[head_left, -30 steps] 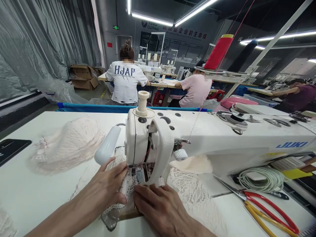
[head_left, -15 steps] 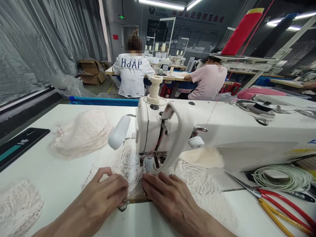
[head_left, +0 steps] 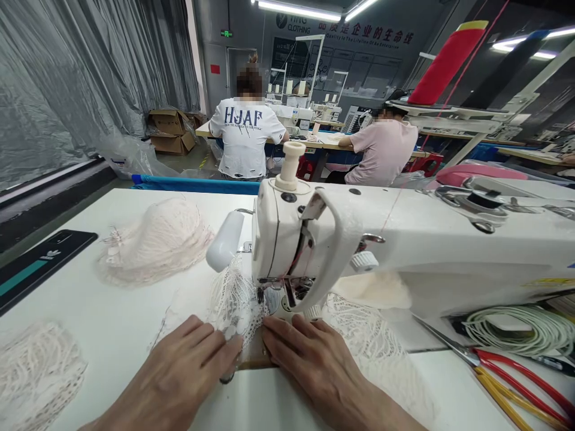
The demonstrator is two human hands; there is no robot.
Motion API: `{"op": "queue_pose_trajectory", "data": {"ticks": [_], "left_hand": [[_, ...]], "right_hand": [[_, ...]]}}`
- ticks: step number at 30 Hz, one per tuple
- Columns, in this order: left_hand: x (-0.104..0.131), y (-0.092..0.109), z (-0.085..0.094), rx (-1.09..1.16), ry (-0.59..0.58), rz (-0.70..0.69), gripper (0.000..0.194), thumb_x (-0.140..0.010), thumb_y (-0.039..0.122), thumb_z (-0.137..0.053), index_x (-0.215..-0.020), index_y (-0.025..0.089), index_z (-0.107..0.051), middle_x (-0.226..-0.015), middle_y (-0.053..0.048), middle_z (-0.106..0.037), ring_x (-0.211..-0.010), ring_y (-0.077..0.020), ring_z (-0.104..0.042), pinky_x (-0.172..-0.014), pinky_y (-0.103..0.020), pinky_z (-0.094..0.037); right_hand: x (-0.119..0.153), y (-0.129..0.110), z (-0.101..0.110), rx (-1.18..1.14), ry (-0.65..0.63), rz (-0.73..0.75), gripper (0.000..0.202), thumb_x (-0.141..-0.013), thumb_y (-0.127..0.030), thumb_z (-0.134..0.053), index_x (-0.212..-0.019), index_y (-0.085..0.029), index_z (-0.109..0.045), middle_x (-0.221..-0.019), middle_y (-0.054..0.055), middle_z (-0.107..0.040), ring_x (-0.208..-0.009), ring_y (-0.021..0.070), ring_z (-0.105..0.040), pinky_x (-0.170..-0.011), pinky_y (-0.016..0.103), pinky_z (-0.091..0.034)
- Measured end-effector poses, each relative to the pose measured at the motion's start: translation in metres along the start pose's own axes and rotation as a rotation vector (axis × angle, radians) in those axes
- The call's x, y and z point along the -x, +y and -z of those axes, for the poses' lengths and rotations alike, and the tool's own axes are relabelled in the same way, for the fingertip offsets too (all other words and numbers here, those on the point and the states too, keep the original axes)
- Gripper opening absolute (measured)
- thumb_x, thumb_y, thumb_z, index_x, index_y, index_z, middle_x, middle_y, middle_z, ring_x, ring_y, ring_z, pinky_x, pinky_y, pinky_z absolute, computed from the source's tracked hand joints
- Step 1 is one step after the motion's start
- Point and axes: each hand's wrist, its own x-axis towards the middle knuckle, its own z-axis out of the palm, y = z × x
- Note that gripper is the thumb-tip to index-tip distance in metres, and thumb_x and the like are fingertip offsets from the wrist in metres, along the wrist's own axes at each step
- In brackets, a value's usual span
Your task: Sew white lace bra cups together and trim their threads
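A white sewing machine (head_left: 386, 227) stands across the table, its needle area low at the centre. White lace fabric (head_left: 231, 296) lies under and left of its head. My left hand (head_left: 193, 359) presses on the near edge of this lace, fingers bent and close together. Just right of the needle area, my right hand (head_left: 309, 353) rests with its fingers together, fingertips at the lace's right edge. More lace (head_left: 359, 326) lies beyond the right hand. What is under the palms is hidden.
Lace piles lie at the back left (head_left: 157, 239) and near left (head_left: 42, 374). A phone-like black object (head_left: 49, 260) is at the left edge. Scissors (head_left: 507, 377) and coiled cord (head_left: 516, 326) lie at the right. Two people sit at machines beyond.
My left hand has flattened and its fingers have moved down onto the lace. The right hand has barely moved. The whole view has shifted slightly.
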Motion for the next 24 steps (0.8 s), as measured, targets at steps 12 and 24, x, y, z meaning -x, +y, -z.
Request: {"op": "queue_pose_trajectory", "data": {"ticks": [12,24], "left_hand": [[-0.023,-0.004,-0.028,-0.104,-0.082,0.012,0.018,-0.085,0.008,-0.051,-0.071,0.019,-0.055,-0.073,0.001,-0.059,-0.067,-0.0163,-0.054,-0.061,-0.033,-0.031],[-0.023,-0.01,-0.035,-0.017,0.088,-0.074,0.023,-0.093,0.011,-0.041,-0.11,0.016,-0.057,-0.097,-0.002,-0.068,-0.084,-0.0136,-0.057,-0.085,-0.034,-0.029]], "right_hand": [[0.007,-0.001,0.0,-0.032,-0.013,-0.064,0.022,-0.09,-0.014,-0.047,-0.111,-0.017,-0.054,-0.097,0.006,-0.06,-0.073,0.0157,-0.051,-0.061,0.029,-0.034],[0.006,0.002,-0.003,-0.034,-0.01,-0.024,0.022,-0.087,-0.015,-0.047,-0.107,-0.015,-0.054,-0.084,0.005,-0.058,-0.065,0.0135,-0.048,-0.059,0.028,-0.031]]}}
